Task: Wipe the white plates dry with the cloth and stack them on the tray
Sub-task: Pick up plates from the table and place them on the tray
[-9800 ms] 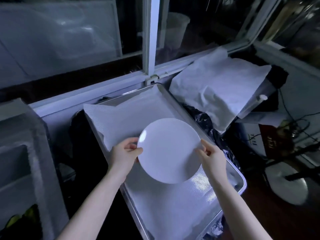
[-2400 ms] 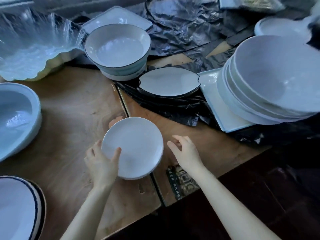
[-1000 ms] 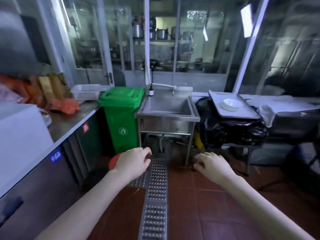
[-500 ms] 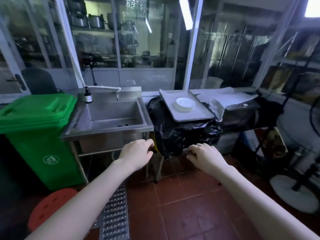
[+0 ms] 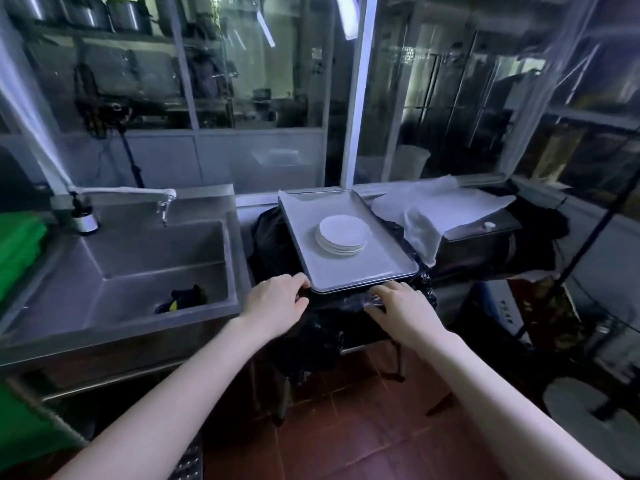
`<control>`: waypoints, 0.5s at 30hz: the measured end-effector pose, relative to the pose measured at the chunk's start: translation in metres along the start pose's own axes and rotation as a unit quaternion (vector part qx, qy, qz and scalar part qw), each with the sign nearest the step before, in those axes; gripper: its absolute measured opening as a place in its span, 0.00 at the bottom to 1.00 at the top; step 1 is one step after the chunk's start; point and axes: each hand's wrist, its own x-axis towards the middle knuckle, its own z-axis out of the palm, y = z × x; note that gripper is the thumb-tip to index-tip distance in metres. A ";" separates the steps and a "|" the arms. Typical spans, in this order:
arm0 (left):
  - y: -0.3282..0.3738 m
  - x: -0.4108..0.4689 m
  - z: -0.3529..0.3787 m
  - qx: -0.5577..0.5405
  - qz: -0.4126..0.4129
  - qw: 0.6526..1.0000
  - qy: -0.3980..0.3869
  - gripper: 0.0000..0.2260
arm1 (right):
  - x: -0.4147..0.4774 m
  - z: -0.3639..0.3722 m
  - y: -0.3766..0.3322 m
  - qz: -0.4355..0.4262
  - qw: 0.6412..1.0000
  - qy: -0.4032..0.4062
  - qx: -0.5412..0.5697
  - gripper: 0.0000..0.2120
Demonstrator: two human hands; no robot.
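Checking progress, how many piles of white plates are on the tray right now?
1. The single pile of white plates sits near the middle of the tray; the number of plates within it is too blurred to tell.

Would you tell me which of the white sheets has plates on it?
The flat sheet lining the tray, under the plate stack; the other sheet lies crumpled to its right.

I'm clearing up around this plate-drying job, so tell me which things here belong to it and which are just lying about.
Job:
plates, stacked on the tray
tray
cloth, draped right of the tray

Lying about:
sink
tap
bottle by the tap
green bin
dark rag in the sink
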 end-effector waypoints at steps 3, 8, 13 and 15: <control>-0.015 0.075 0.026 -0.026 0.003 1.000 -0.005 0.14 | 0.067 0.025 0.019 0.007 1.000 -0.009 0.010 0.20; -0.049 0.200 0.069 -0.073 -0.002 0.997 -0.021 0.16 | 0.184 0.062 0.052 0.027 0.999 -0.035 0.023 0.22; -0.069 0.304 0.109 -0.109 -0.006 0.992 -0.060 0.17 | 0.279 0.098 0.087 0.058 0.996 -0.053 0.040 0.23; -0.073 0.338 0.123 -0.121 -0.009 0.989 -0.079 0.19 | 0.308 0.113 0.100 0.071 0.994 -0.065 0.051 0.24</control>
